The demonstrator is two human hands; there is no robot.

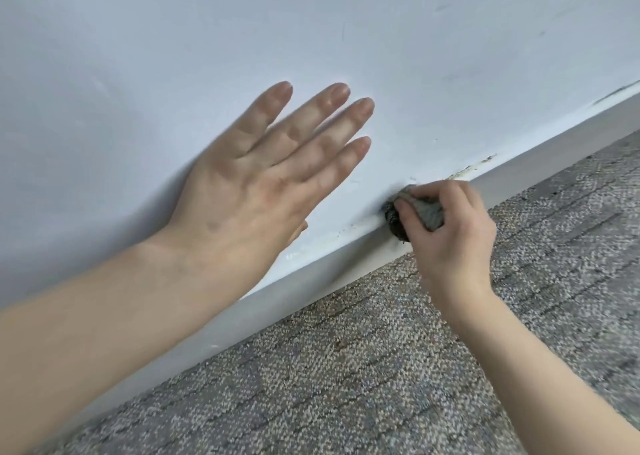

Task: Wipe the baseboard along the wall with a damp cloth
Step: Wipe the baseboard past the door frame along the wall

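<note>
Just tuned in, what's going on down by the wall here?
A person is cleaning the baseboard. The right hand grips a wadded grey cloth and presses it against the baseboard's top edge, where it meets the wall. The left hand lies flat on the wall, fingers straight, holding nothing. Dirty streaks show along that edge to the right of the cloth, above the grey carpet.

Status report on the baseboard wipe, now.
Left hand flat on wall. Right hand grips cloth against baseboard top edge. Grime streak just right of cloth.
</note>
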